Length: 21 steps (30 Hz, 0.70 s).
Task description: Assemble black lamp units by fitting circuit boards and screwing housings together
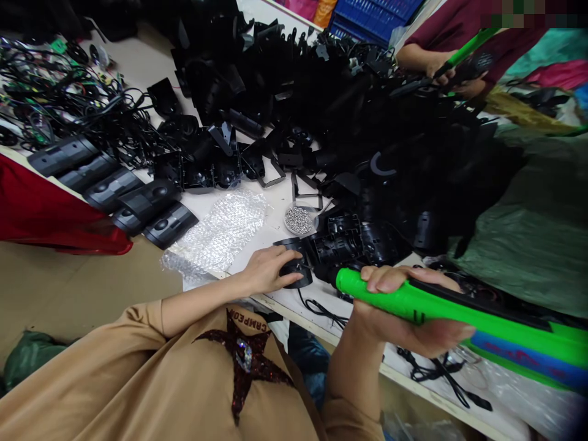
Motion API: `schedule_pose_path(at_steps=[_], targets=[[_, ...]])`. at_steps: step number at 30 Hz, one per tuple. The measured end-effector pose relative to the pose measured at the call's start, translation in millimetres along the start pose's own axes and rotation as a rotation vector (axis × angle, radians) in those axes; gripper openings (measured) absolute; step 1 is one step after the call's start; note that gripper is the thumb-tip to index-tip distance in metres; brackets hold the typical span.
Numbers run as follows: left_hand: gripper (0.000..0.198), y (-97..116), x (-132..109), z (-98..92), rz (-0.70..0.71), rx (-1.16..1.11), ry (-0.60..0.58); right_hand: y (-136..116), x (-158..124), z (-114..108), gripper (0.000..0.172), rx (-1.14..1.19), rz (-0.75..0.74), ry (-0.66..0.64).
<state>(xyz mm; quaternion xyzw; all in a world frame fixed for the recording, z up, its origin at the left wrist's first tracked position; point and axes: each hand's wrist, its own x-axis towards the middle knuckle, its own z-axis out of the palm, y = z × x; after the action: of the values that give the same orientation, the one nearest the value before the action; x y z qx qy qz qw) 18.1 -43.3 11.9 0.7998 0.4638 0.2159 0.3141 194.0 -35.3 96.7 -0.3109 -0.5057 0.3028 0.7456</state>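
My left hand [271,271] grips a black plastic housing [294,246] at the table's front edge, thumb and fingers on either side of it. A black cable [316,306] trails from beneath that part. My right hand [404,300] is wrapped round a green electric screwdriver [459,306], held nearly level. The tool's dark tip points left and meets the housing near my left fingers; the exact contact is too small to make out. Just behind the housing stands a round dish of small silver screws [299,220]. More black housings [337,239] lie to its right.
Bubble wrap [225,226] lies left of the dish, beside a row of dark speaker-like cases [114,184]. Tangled wires and circuit boards [59,92] cover the far left. A large heap of black parts [321,110] fills the back. Across the table, a co-worker's hand [441,66] holds another green tool.
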Motion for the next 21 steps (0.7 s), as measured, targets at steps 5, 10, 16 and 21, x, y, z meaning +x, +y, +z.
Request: schedule_pose_path(at_steps=[5,10,16,21], targets=[[0.041,-2,-2,1.2,0.003,-0.002,0.019,-2,1,-2,0.041,0.001,0.000,0.009],[0.035,-4,-2,3.6,-0.013,-0.091,0.047,-3,-3,-1,0.040,0.027,0.002,0.001],[0.022,-10,-2,9.8,-0.024,-0.201,0.082,-5,-8,2,0.038,0.050,0.030,-0.014],[0.022,-10,-1,9.2,-0.025,-0.231,0.084,-5,-8,2,0.036,0.039,0.029,-0.025]])
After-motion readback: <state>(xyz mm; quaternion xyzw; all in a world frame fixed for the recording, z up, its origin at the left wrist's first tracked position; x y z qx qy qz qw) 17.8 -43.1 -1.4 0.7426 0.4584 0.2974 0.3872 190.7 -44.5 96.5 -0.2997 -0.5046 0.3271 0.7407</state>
